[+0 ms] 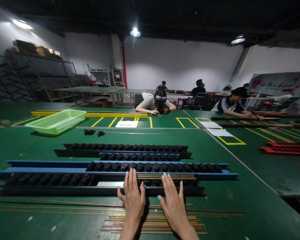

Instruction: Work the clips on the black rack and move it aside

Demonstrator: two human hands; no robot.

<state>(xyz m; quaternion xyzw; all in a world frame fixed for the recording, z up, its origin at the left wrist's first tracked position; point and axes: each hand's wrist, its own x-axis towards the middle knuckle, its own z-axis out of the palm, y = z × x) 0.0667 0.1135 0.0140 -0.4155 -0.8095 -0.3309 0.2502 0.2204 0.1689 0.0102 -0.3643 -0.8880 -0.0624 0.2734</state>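
My left hand (133,199) lies with spread fingers over the nearest black rail (65,190), its fingertips at the edge of the blue rail (230,175) behind. To its right, my right hand (173,201) is also spread, fingertips on or just above several thin brass rods (155,177) that lie along the black rail. Neither hand is closed round anything. Black blocks (52,179) fill the left part of the near rail, and a row of them (155,167) sits in the blue rail. More brass rods (110,230) lie on the green table under my wrists.
Farther back are a black rail (60,152), a green basket (56,121), a yellow rail (115,115) and two loose black parts (89,132). Red rails (287,150) lie at right. People (155,103) sit across the table.
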